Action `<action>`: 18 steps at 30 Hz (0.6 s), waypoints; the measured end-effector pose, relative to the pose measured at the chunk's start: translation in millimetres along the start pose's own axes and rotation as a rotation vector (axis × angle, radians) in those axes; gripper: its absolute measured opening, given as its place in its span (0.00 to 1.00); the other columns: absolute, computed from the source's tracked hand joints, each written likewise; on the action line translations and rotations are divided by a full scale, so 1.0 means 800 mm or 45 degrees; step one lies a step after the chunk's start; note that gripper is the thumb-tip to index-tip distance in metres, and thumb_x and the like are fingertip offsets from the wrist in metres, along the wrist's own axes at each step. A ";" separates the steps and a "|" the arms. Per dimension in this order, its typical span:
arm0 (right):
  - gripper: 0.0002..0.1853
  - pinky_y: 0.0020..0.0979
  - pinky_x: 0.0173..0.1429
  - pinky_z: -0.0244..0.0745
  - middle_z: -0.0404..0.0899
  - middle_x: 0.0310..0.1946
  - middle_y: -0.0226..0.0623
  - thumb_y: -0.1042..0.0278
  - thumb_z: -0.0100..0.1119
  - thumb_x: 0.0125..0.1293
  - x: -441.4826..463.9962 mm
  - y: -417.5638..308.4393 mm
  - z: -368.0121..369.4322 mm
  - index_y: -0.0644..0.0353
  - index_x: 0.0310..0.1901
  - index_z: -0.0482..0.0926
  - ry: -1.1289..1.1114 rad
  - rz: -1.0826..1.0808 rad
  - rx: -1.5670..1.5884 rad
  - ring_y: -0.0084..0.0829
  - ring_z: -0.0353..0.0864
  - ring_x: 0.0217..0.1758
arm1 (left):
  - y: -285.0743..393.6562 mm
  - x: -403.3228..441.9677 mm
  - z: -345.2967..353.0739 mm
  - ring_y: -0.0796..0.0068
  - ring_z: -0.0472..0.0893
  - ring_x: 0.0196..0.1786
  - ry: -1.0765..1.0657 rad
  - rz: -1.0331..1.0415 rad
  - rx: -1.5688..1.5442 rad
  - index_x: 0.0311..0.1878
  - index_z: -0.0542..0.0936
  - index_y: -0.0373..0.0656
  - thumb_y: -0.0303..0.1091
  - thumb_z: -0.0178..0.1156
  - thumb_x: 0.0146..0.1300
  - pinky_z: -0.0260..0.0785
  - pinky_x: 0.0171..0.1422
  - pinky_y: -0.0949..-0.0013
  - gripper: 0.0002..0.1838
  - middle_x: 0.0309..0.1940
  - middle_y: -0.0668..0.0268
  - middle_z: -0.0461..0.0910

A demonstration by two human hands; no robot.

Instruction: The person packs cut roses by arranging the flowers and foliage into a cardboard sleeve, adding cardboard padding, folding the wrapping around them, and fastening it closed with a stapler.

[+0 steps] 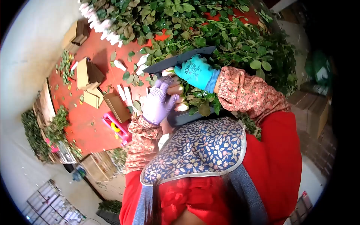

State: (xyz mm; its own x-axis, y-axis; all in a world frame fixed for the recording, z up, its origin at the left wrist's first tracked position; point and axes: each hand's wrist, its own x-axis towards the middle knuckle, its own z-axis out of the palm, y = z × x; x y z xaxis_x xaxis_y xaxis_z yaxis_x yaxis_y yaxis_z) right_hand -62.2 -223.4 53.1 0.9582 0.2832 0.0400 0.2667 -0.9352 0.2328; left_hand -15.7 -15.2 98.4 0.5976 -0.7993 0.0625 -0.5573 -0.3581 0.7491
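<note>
In the head view, a bunch of pale pink roses (175,90) lies in a dark holder (183,118) close to the apron, blooms to the left and leaves to the right. My left hand (158,104), in a lilac glove, reaches over the blooms with fingers stretched out and thumb apart. My right hand (195,74), in a turquoise glove, is at the top of the bunch with fingers bent around a pale rose (168,71). A dark upright panel (180,60) stands just behind both hands.
Heaped leafy rose stems (240,45) cover the table's far and right side. White-wrapped blooms (99,24) stick out at the upper left. On the red table (75,123) are folded cardboard pieces (88,75), a pink tape dispenser (115,127) and loose leaves.
</note>
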 end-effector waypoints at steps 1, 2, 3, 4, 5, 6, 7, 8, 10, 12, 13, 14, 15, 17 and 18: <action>0.11 0.42 0.17 0.65 0.76 0.20 0.32 0.60 0.51 0.71 -0.001 -0.001 0.002 0.53 0.46 0.81 0.002 0.001 0.017 0.36 0.76 0.21 | -0.003 0.003 0.004 0.57 0.83 0.52 0.055 -0.012 0.063 0.57 0.78 0.40 0.28 0.69 0.57 0.76 0.54 0.63 0.23 0.58 0.55 0.77; 0.11 0.42 0.17 0.65 0.76 0.20 0.32 0.60 0.51 0.71 -0.002 0.000 0.005 0.53 0.46 0.81 0.009 0.016 0.019 0.36 0.76 0.21 | -0.003 0.005 0.007 0.58 0.83 0.51 0.116 -0.030 0.122 0.57 0.78 0.41 0.27 0.68 0.58 0.77 0.52 0.64 0.22 0.60 0.55 0.76; 0.12 0.41 0.19 0.67 0.76 0.21 0.31 0.59 0.51 0.71 0.000 0.003 0.007 0.54 0.45 0.81 0.014 -0.022 0.074 0.36 0.77 0.22 | 0.006 0.010 0.005 0.58 0.85 0.49 0.072 -0.083 0.176 0.59 0.78 0.42 0.28 0.66 0.60 0.78 0.49 0.64 0.22 0.64 0.55 0.75; 0.12 0.40 0.21 0.69 0.77 0.21 0.30 0.59 0.52 0.70 0.002 0.005 0.008 0.54 0.44 0.81 0.019 -0.064 0.129 0.35 0.78 0.23 | 0.004 0.015 0.006 0.56 0.84 0.50 0.032 -0.019 0.315 0.58 0.78 0.43 0.30 0.66 0.61 0.79 0.49 0.63 0.21 0.65 0.56 0.75; 0.12 0.40 0.21 0.69 0.77 0.21 0.30 0.59 0.52 0.70 0.001 0.005 0.007 0.54 0.44 0.81 0.025 -0.063 0.128 0.35 0.78 0.23 | 0.001 0.016 0.013 0.55 0.84 0.50 0.024 -0.017 0.324 0.58 0.78 0.44 0.32 0.66 0.61 0.79 0.49 0.63 0.21 0.64 0.56 0.75; 0.12 0.39 0.24 0.70 0.78 0.22 0.29 0.59 0.51 0.71 0.000 0.005 0.002 0.54 0.44 0.82 0.012 -0.066 0.118 0.35 0.79 0.24 | -0.002 0.016 0.019 0.54 0.84 0.50 0.016 -0.015 0.332 0.57 0.78 0.45 0.33 0.67 0.61 0.79 0.49 0.62 0.20 0.64 0.56 0.75; 0.12 0.39 0.26 0.72 0.78 0.23 0.29 0.59 0.51 0.71 -0.001 0.005 -0.001 0.55 0.43 0.82 -0.003 -0.069 0.108 0.36 0.80 0.25 | -0.006 0.015 0.021 0.54 0.84 0.50 0.018 -0.013 0.334 0.57 0.78 0.45 0.33 0.67 0.61 0.79 0.49 0.62 0.20 0.64 0.56 0.75; 0.12 0.39 0.26 0.72 0.78 0.23 0.29 0.59 0.51 0.71 -0.002 0.005 -0.004 0.55 0.43 0.82 0.000 -0.069 0.105 0.36 0.80 0.25 | -0.008 0.013 0.023 0.54 0.84 0.50 0.019 -0.045 0.313 0.57 0.79 0.46 0.33 0.67 0.61 0.79 0.49 0.62 0.20 0.64 0.57 0.75; 0.11 0.40 0.26 0.72 0.79 0.26 0.29 0.60 0.52 0.70 -0.002 0.004 -0.006 0.54 0.43 0.82 -0.049 -0.049 0.069 0.36 0.81 0.27 | -0.008 0.013 0.024 0.54 0.85 0.50 0.023 -0.088 0.288 0.56 0.79 0.46 0.33 0.67 0.61 0.79 0.49 0.62 0.20 0.64 0.57 0.75; 0.10 0.41 0.27 0.72 0.79 0.28 0.29 0.60 0.53 0.68 -0.007 0.000 -0.019 0.53 0.43 0.82 -0.044 -0.023 0.079 0.36 0.81 0.29 | -0.007 0.013 0.022 0.54 0.85 0.47 0.036 -0.039 0.209 0.55 0.79 0.47 0.34 0.66 0.61 0.79 0.47 0.61 0.18 0.65 0.59 0.75; 0.10 0.41 0.28 0.72 0.79 0.31 0.30 0.61 0.54 0.66 -0.009 -0.001 -0.034 0.52 0.43 0.81 -0.040 0.017 0.091 0.36 0.82 0.32 | -0.002 0.014 0.020 0.54 0.85 0.47 0.046 -0.045 0.206 0.55 0.79 0.47 0.34 0.66 0.61 0.79 0.47 0.61 0.18 0.65 0.59 0.75; 0.15 0.41 0.40 0.72 0.78 0.40 0.32 0.64 0.54 0.62 -0.017 -0.001 -0.055 0.51 0.51 0.79 -0.033 0.006 0.204 0.34 0.79 0.45 | 0.004 0.014 0.017 0.54 0.85 0.45 0.004 -0.075 0.287 0.55 0.79 0.47 0.34 0.66 0.61 0.79 0.46 0.60 0.18 0.65 0.59 0.74; 0.16 0.41 0.41 0.72 0.78 0.41 0.33 0.64 0.53 0.61 -0.020 -0.001 -0.081 0.52 0.51 0.79 -0.087 0.017 0.200 0.34 0.79 0.47 | 0.010 0.015 0.016 0.54 0.85 0.44 -0.039 -0.108 0.364 0.55 0.79 0.48 0.34 0.65 0.61 0.79 0.44 0.60 0.18 0.65 0.60 0.74; 0.16 0.41 0.42 0.73 0.78 0.42 0.33 0.64 0.53 0.61 -0.022 -0.003 -0.090 0.53 0.50 0.79 -0.156 0.015 0.194 0.35 0.78 0.49 | 0.015 0.013 0.017 0.54 0.85 0.43 -0.013 -0.112 0.375 0.55 0.79 0.48 0.34 0.65 0.61 0.79 0.43 0.60 0.18 0.65 0.60 0.74; 0.13 0.41 0.40 0.74 0.79 0.41 0.33 0.63 0.54 0.62 -0.021 -0.005 -0.078 0.53 0.48 0.80 -0.169 0.031 0.187 0.35 0.79 0.47 | 0.015 0.011 0.017 0.54 0.85 0.42 0.002 -0.102 0.400 0.55 0.78 0.48 0.35 0.65 0.61 0.79 0.42 0.59 0.18 0.65 0.61 0.74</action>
State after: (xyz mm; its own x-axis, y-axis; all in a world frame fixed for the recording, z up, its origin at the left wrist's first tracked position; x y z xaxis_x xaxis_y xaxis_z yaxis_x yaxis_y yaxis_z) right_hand -85.7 -210.9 112.4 0.9672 0.2389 -0.0865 0.2463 -0.9651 0.0890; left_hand -24.7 -33.3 98.6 0.6477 -0.7618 0.0128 -0.6590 -0.5517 0.5112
